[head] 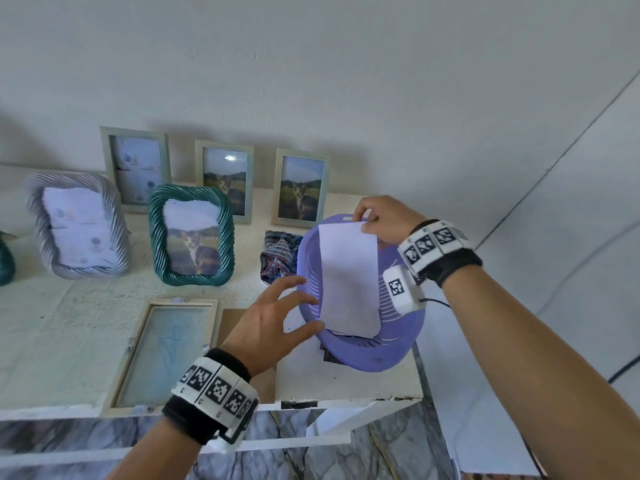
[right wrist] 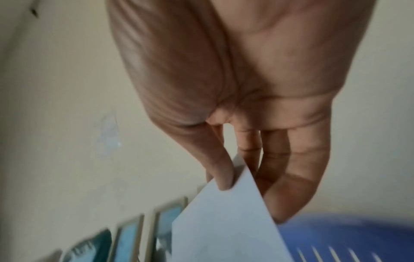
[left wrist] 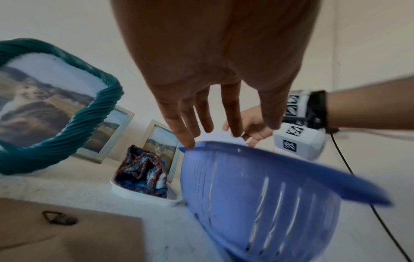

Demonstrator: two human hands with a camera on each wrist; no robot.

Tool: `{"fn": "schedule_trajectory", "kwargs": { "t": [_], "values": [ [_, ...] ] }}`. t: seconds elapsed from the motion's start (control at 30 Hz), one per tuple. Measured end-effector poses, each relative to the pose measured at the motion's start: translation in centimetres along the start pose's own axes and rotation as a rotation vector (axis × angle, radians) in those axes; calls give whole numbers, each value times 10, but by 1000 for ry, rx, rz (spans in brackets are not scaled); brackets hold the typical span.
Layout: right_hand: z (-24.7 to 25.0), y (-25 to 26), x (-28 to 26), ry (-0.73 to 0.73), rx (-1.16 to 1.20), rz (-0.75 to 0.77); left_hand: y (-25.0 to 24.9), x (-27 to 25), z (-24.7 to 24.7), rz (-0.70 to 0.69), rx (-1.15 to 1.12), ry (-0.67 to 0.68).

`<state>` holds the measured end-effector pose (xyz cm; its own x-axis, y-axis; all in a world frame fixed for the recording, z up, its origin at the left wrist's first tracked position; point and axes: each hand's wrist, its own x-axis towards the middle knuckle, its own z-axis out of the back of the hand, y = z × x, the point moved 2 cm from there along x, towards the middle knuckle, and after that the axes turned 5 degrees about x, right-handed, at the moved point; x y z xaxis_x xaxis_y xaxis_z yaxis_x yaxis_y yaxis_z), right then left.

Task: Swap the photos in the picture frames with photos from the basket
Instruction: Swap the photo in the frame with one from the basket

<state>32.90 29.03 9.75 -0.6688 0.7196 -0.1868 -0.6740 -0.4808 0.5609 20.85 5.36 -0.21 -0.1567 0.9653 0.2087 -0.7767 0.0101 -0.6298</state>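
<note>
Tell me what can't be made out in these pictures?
- Printed face of the white photo sheet: the head view shows only its blank back.
- Other contents of the purple slotted plastic basket: hidden by sheet and wall.
- Dark teal object: cut off by the head view's left edge.
- Standing frames in the right wrist view: blurred.

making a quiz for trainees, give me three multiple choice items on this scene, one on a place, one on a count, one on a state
1. Where does the empty frame lie?
A. flat near the table's front edge
B. inside the basket
C. upright against the wall

2. How many upright frames show a cat photo in the head view?
A. one
B. three
C. five

3. What is the right hand doing?
A. resting flat on the table
B. pinching a photo
C. gripping the cloth

Key:
1 A, it lies face up left of the left hand.
2 B, the teal frame and two plain frames behind it.
3 B, thumb and fingers pinch the top edge of the photo over the basket.
</note>
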Motion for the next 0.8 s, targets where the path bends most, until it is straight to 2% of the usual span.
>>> {"fn": "schedule_trajectory", "kwargs": {
  "t": [0.13,0.2,0.33,0.47,0.53,0.63,0.8],
  "values": [
    [30,17,-43,-183,208,81,-2,4,30,39,-157,-189],
    [29,34,-61,-213,358,129,-4,4,51,95,-262,-250],
    [-7,71,-79,-149,503,240,3,-6,88,151,-425,-249],
    [-59,103,-75,-163,624,304,28,-32,114,217,-482,-250],
    [-88,113,-75,-172,729,267,47,-49,125,269,-545,-279],
    [-138,121,-83,-114,925,135,76,-72,132,365,-610,-318],
    [-225,129,-101,-54,947,6,120,-107,130,503,-570,-281]
  ]
}}
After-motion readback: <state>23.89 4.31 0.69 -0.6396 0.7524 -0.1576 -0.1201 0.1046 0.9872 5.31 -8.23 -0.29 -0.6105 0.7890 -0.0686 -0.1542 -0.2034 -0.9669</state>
